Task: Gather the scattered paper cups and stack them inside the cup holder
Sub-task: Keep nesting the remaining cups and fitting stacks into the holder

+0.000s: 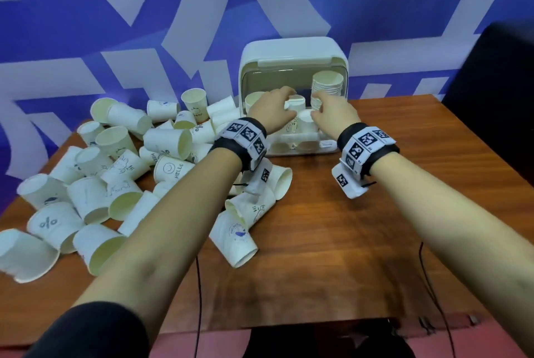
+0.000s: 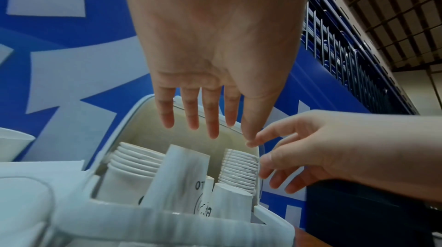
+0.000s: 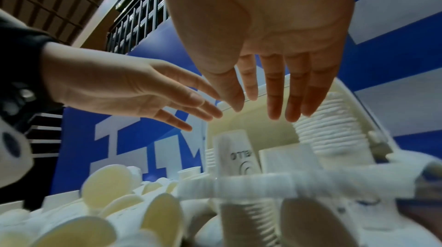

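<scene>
Both hands (image 1: 303, 114) (fingers straight, holding nothing) hover over cup holder (image 1: 291, 48).

Both hands — left hand (image 1: 271, 107), right hand (image 1: 335, 113) — reach into the cup holder (image 1: 291, 51), loose cups (image 1: 167, 140) piled left.

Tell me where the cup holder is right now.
In the head view the cup holder stands at the table's far edge against the blue wall, right of the scattered cups, with both hands at its opening.
</scene>
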`<move>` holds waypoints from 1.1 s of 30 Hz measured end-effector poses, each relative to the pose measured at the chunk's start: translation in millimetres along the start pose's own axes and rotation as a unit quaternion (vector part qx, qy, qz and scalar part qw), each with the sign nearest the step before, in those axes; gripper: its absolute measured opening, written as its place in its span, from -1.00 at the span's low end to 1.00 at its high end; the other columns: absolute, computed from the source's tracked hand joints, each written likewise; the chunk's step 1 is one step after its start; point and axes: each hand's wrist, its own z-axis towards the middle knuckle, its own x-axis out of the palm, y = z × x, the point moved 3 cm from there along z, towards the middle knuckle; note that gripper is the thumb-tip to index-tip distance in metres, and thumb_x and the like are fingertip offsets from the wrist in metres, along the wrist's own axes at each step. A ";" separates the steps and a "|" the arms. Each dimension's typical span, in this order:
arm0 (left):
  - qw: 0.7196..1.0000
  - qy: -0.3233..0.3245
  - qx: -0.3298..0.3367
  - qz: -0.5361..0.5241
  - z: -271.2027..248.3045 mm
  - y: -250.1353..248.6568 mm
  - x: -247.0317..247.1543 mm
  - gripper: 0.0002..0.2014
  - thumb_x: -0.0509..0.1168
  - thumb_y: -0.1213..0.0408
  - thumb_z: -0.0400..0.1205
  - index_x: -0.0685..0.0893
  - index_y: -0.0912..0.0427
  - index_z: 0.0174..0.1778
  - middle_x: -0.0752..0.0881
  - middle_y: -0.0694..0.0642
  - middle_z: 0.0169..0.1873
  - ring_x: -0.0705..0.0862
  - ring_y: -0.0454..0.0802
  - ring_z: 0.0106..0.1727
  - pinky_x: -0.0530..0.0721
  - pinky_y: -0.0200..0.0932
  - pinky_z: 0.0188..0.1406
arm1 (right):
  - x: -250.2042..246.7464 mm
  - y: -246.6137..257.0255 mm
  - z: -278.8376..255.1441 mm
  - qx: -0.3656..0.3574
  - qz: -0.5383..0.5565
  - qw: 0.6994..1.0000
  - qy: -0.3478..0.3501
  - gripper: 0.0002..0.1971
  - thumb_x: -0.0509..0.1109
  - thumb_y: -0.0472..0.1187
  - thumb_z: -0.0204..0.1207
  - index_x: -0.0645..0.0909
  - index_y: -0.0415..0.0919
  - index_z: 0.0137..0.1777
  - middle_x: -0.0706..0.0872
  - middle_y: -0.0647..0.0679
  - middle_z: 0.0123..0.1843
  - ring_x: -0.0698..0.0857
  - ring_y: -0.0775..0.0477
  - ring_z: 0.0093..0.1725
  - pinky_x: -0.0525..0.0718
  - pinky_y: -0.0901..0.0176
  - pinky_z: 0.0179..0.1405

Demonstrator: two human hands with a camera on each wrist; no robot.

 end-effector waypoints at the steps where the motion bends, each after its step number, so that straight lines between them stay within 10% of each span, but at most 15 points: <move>1: 1.000 0.004 -0.003 -0.014 -11.2 2.6 -2.6 -0.54 0.33 0.21 0.59 0.51 0.16 0.44 0.63 0.13 0.32 0.57 0.04 0.35 0.52 -0.10 0.31 | 5.3 4.7 -9.1 -0.003 0.013 1.000 0.007 -0.54 0.23 -0.18 0.59 0.41 -0.08 0.50 0.67 -0.22 0.22 0.62 -0.27 0.22 0.57 -0.01 0.10; 12: 0.993 0.078 -0.070 -0.056 -138.0 36.9 -17.0 -0.60 0.39 0.12 0.58 0.60 0.09 0.34 0.72 0.06 0.16 0.66 -0.04 0.21 0.59 0.01 0.30 | 63.5 31.2 -106.3 0.020 0.172 0.984 0.047 -0.70 0.31 -0.19 0.55 0.65 -0.17 0.26 0.72 -0.13 0.17 0.64 -0.11 0.19 0.56 0.14 0.18; 20: 0.993 0.057 -0.102 -0.023 -195.8 30.7 11.0 -0.40 0.37 0.13 0.60 0.36 0.11 0.55 0.50 0.15 0.45 0.46 0.07 0.45 0.40 -0.14 0.33 | 87.6 28.7 -147.0 0.087 0.231 0.963 0.107 -0.62 0.35 -0.16 0.58 0.55 -0.18 0.38 0.66 -0.16 0.23 0.59 -0.13 0.27 0.43 0.27 0.10; 25: 0.987 0.062 -0.145 -0.014 -215.2 42.3 53.5 -0.27 0.41 -0.04 0.51 0.31 0.04 0.57 0.48 0.16 0.46 0.34 0.16 0.50 0.41 0.15 0.41 | 98.6 38.8 -161.3 0.094 0.280 0.944 0.147 -0.57 0.33 -0.22 0.59 0.49 -0.26 0.45 0.65 -0.17 0.29 0.57 -0.12 0.34 0.44 0.15 0.28; 33: 0.985 0.046 -0.154 -0.067 -217.4 49.4 70.4 -0.21 0.52 0.04 0.43 0.34 -0.02 0.56 0.43 0.13 0.43 0.35 0.12 0.47 0.32 0.00 0.47 | 110.4 28.8 -167.0 0.137 0.329 0.925 0.129 -0.73 0.35 -0.21 0.56 0.56 -0.21 0.24 0.63 -0.03 0.01 0.63 -0.06 0.11 0.63 -0.01 0.20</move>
